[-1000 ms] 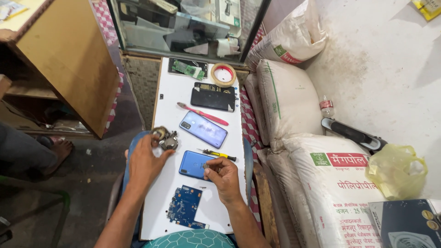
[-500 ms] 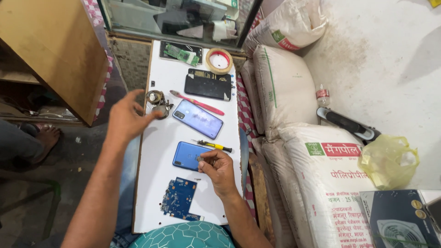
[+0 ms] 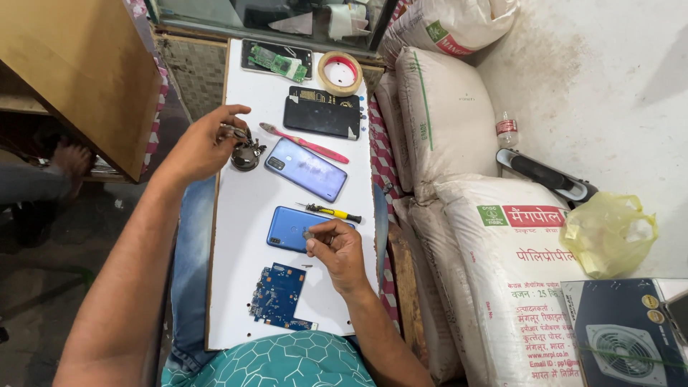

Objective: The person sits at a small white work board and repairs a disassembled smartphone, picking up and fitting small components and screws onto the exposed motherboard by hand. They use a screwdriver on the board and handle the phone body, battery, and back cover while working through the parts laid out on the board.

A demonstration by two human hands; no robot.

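Observation:
My right hand (image 3: 335, 249) pinches a tiny grey part above a blue phone back cover (image 3: 294, 228) on the white board (image 3: 236, 251). Reaching up and left, my left hand (image 3: 204, 143) has its fingertips on a small metal part beside a dark round tool cluster (image 3: 245, 156). A purple-blue phone (image 3: 305, 169) lies diagonally between both hands. Just above my right hand rests a small yellow-handled screwdriver (image 3: 333, 211). A blue circuit board (image 3: 278, 295) lies near me.
A red-handled toothbrush (image 3: 304, 142), a black phone body (image 3: 321, 113), a tape roll (image 3: 339, 73) and a green circuit board in a frame (image 3: 276, 59) sit at the board's far end. Stacked white sacks (image 3: 459, 215) flank the right. A wooden cabinet (image 3: 79, 72) stands left.
My left hand moved up along the board's left edge to the metal tool cluster. The right hand stayed over the blue cover. The camera view shifted downward.

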